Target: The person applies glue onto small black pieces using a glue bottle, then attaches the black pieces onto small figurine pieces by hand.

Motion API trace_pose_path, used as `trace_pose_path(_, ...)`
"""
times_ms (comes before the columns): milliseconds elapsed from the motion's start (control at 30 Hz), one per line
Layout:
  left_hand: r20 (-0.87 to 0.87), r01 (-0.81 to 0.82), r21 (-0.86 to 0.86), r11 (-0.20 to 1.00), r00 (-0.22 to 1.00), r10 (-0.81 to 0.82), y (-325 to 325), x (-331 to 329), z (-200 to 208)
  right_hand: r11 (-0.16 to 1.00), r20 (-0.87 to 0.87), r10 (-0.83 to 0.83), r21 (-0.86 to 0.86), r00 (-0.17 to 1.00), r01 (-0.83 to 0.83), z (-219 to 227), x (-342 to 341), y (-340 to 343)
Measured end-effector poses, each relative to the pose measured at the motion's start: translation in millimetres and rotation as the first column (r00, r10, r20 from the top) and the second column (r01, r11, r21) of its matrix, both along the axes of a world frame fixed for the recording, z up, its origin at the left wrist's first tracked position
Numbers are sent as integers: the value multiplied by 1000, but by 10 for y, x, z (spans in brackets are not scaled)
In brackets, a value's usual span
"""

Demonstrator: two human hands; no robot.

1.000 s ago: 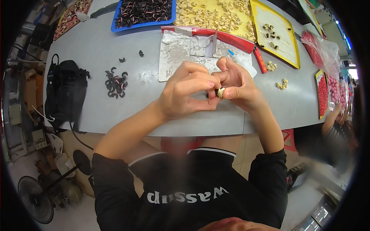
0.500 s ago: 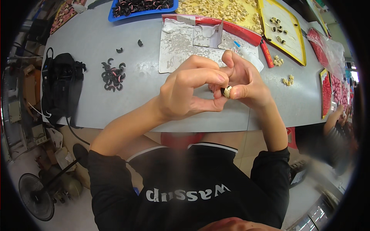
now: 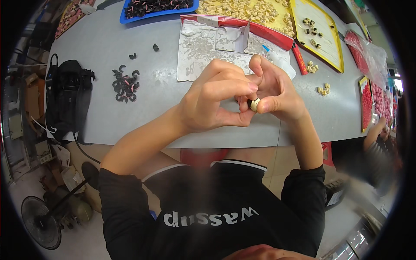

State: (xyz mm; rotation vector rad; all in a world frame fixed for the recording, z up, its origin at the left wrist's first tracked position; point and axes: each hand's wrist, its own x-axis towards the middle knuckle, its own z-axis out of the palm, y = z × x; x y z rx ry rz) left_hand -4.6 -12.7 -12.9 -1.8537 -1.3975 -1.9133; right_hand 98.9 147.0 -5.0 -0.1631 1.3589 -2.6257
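Above the near edge of the table, both hands meet at a small cream-and-black piece. My right hand is closed on it, with the thumb pressed to its cream side. My left hand comes from the other side, its thumb and fingertips pinching the dark side of the same piece. Fingers hide part of the piece, so how the two colours join cannot be made out. To the left lies a pile of black curved pieces, some with pink edges. Small groups of cream pieces rest right of my right hand.
Behind my hands lies a stained white sheet with a red-edged box flap. Further back are a blue tray of black pieces, many cream pieces and a yellow-rimmed tray. A black bag sits left; another person's arm shows right.
My left fingers have shifted slightly around the small piece, which stays between both hands. The pile and trays look unchanged apart from a slight shift of the view.
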Motion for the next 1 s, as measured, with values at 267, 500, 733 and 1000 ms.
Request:
trace_pose_path(267, 70, 90, -6, 996, 993, -90, -25, 16, -9, 1000, 5, 22, 1, 1000, -23, 12, -11, -1)
trace_pose_path(500, 54, 106, -12, 994, 993, -105, -49, 22, 5, 1000, 10, 26, 9, 1000, -26, 20, 8, -17)
trace_pose_path(733, 19, 55, -6, 998, 998, -55, -45, 27, 14, 1000, 27, 28, 11, 999, -29, 42, 9, -17)
trace_pose_path(1000, 4, -48, -18, 999, 999, 49, 39, -61, -56, 977, -73, -152, 139, 986, 161, 49, 19, 52)
